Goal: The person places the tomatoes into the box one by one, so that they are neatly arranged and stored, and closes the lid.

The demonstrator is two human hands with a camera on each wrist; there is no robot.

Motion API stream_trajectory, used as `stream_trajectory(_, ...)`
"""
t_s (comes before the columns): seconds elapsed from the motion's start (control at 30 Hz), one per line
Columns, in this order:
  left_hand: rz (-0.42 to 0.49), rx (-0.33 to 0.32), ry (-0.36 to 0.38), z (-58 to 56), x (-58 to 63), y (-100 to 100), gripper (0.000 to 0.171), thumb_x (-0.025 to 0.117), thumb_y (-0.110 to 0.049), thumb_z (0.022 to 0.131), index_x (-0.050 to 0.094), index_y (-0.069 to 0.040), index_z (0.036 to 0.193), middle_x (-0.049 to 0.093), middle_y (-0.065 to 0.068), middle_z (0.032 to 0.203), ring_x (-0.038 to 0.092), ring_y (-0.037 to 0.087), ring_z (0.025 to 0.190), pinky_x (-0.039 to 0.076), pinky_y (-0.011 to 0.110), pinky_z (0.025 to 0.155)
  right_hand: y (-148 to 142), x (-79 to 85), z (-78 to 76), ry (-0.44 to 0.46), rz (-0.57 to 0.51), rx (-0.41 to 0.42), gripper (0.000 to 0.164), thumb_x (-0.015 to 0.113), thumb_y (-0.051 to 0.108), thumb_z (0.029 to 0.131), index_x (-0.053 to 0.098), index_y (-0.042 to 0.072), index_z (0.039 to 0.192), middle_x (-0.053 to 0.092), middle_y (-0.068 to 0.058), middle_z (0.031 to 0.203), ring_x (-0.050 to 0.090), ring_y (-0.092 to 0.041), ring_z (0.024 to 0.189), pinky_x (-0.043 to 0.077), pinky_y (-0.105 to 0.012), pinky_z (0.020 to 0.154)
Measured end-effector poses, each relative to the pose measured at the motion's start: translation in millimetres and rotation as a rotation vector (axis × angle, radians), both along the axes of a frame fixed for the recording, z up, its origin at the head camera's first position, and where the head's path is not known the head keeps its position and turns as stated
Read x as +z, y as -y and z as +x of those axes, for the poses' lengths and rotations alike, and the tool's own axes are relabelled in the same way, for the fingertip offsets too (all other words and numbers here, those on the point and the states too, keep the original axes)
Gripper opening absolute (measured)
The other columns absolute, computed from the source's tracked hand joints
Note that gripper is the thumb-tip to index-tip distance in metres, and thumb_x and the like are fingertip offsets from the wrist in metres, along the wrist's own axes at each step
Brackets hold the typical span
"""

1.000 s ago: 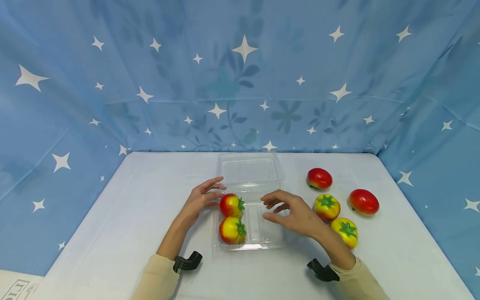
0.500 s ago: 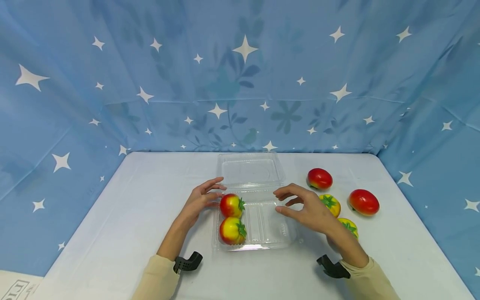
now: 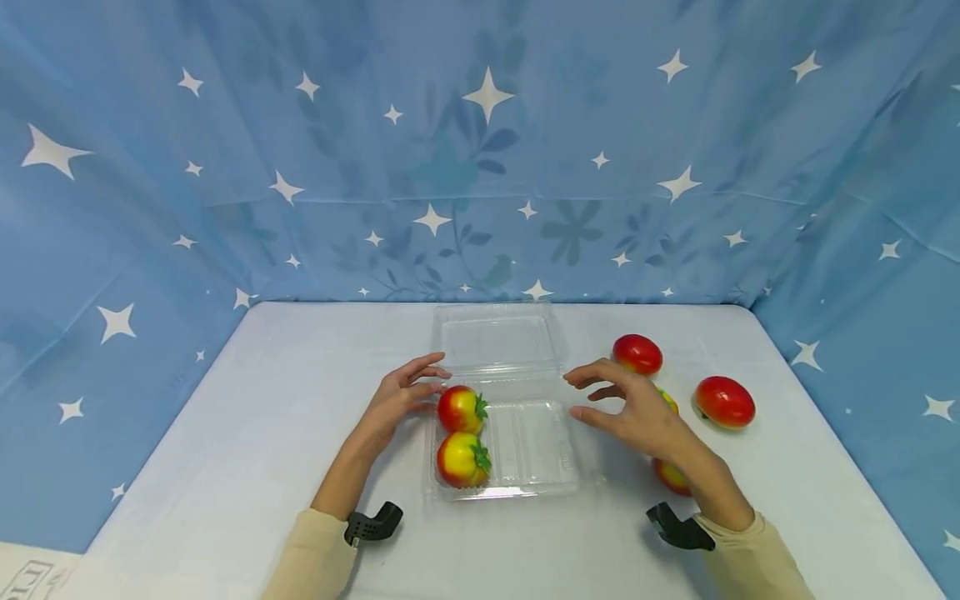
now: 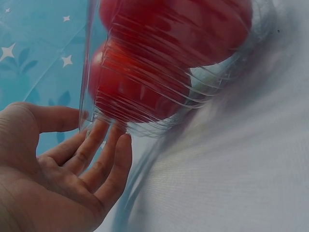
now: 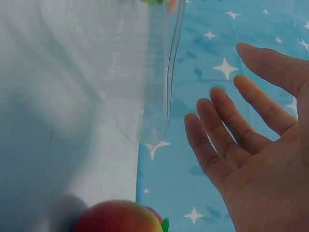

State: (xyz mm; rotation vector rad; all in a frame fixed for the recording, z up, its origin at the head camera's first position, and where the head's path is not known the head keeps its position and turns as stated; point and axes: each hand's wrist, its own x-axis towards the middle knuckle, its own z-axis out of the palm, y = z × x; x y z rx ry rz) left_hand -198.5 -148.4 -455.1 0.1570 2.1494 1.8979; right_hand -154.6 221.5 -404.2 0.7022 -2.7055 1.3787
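A clear plastic clamshell box (image 3: 531, 450) lies open in the middle of the table, its lid (image 3: 497, 340) folded back. Two red-and-yellow toy fruits with green leafy tops, the rear one (image 3: 458, 409) and the front one (image 3: 461, 461), sit in its left side. My left hand (image 3: 393, 400) rests at the box's left edge, relaxed fingertips (image 4: 123, 145) against the ribbed wall in the left wrist view. To the right of the box my right hand (image 3: 636, 417) hovers with fingers spread and loosely bent, holding nothing, also seen in the right wrist view.
Two red toy fruits, one at the back (image 3: 637, 355) and one farther right (image 3: 724, 402), lie on the white table. Two yellow-red ones, including the nearer one (image 3: 671, 477), are partly hidden behind my right hand and forearm. Blue star-patterned cloth (image 3: 480, 167) encloses the table.
My right hand has moved right from above the box to beyond its right edge, covering more of the yellow-red fruits. My left hand and the two fruits in the box have stayed put.
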Motion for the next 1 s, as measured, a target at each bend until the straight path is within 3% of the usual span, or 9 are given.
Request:
stream_trajectory(0.43,-0.005,-0.016,0.004,0.6,-1.0,1.2,0.054,0.056,-0.013,0.103,0.047,-0.01,0.156,0.06,0.022,0.142,0.065,0.018,0.113,0.059,0.041,0.102,-28.5,1.5,1.9,0.015,0.105,-0.119,0.047,0.085,0.019,0.086,0.067,0.018,0.13,0.069,-0.004,0.131,0.067,-0.032,0.116,0.057,-0.023,0.095)
stream_trajectory(0.6,-0.003,0.002,-0.001,-1.4,-1.0,-0.6,0.053,0.056,-0.011,0.103,0.048,-0.01,0.155,0.06,0.022,0.141,0.066,0.017,0.109,0.06,0.04,0.099,-38.8,1.4,0.9,-0.01,0.115,-0.115,0.048,0.086,0.017,0.085,0.068,0.017,0.13,0.07,-0.004,0.131,0.067,-0.014,0.114,0.061,-0.031,0.096)
stream_trajectory(0.7,-0.004,0.007,-0.002,-2.6,-1.0,0.6,0.053,0.057,-0.01,0.103,0.048,-0.01,0.155,0.06,0.022,0.141,0.066,0.015,0.107,0.06,0.039,0.098,-43.7,4.2,0.0,-0.01,0.118,-0.116,0.051,0.087,0.016,0.084,0.067,0.017,0.131,0.069,-0.005,0.133,0.062,0.001,0.111,0.059,-0.027,0.097)
stream_trajectory(0.93,0.008,-0.002,0.004,-2.0,-0.7,0.4,0.053,0.056,-0.012,0.104,0.047,-0.01,0.156,0.06,0.022,0.141,0.066,0.012,0.107,0.06,0.037,0.099,-55.6,10.3,2.5,0.009,0.145,-0.136,0.052,0.086,0.016,0.084,0.067,0.015,0.132,0.069,-0.008,0.13,0.063,-0.013,0.112,0.055,-0.021,0.097)
stream_trajectory(1.0,0.006,-0.003,0.003,-1.3,-0.7,0.4,0.052,0.056,-0.012,0.104,0.047,-0.01,0.156,0.06,0.022,0.141,0.066,0.012,0.107,0.06,0.037,0.099,-57.9,10.1,3.0,0.003,0.151,-0.136,0.051,0.086,0.016,0.084,0.067,0.016,0.131,0.068,-0.006,0.13,0.061,-0.006,0.112,0.054,-0.02,0.097)
